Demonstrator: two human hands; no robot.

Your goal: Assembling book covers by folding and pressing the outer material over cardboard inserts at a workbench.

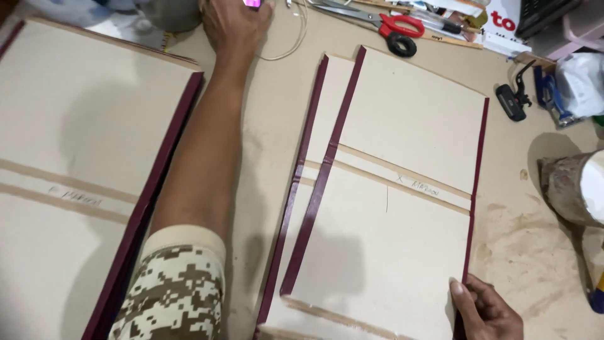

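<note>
Landmark: upper cover board (402,189), lying on a second cover board (314,151) that juts out left of it.
- Left, apart: stack of boards (82,138).
- Behind: scissors (384,25).
- Right: glue pot (576,186).
- Near corner: right hand (484,311) resting on it.
- Behind-left: left hand (236,22).

Red-handled scissors (384,24) lie at the far edge of the bench (277,113), w/ a black tape roll (401,45) just beside the handles & a wooden ruler (450,40) next to it. A white cable loop (292,38) sits to the left of these. A glue-smeared pot (576,187) stands at right, near a black clamp tool (513,101) & a white plastic bag (582,82).
</note>
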